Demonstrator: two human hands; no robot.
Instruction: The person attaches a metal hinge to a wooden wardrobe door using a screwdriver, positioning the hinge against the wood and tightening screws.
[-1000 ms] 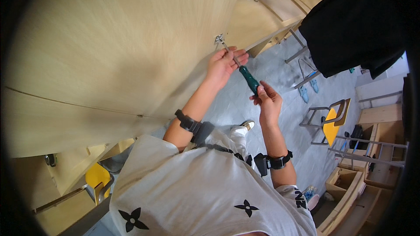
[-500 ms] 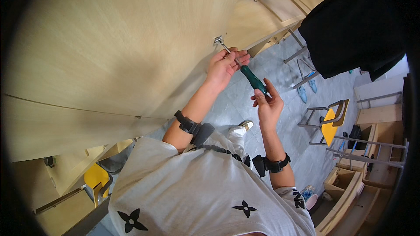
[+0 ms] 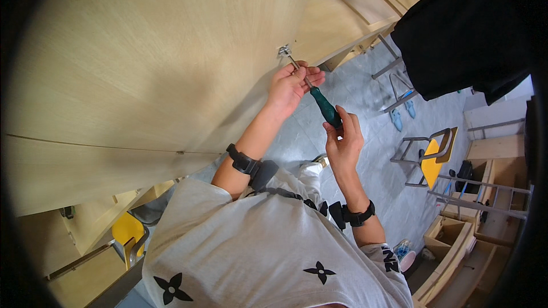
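Note:
A screwdriver with a dark green handle point(image 3: 326, 106) slants up and left, its metal shaft reaching a small metal fitting point(image 3: 284, 51) on the pale wooden panel point(image 3: 171, 51). The tip meets the fitting, though the exact contact is too small to make out. My left hand point(image 3: 290, 86) pinches the shaft between thumb and forefinger, its other fingers extended beyond the shaft. My right hand point(image 3: 344, 141) grips the handle's butt end with its fingertips, thumb and fingers bent round it.
A yellow-seated chair point(image 3: 432, 162) stands on the grey tiled floor at right, near a metal ladder point(image 3: 479, 197) and wooden drawers point(image 3: 451, 234). Black cloth point(image 3: 462, 40) hangs at upper right. Another yellow chair point(image 3: 128, 232) is at lower left. Blue slippers point(image 3: 396, 120) lie beyond.
My right hand has shifted slightly left and its fingers have changed position round the handle's end. The screwdriver handle has swung a little left; my left hand stays nearly in place.

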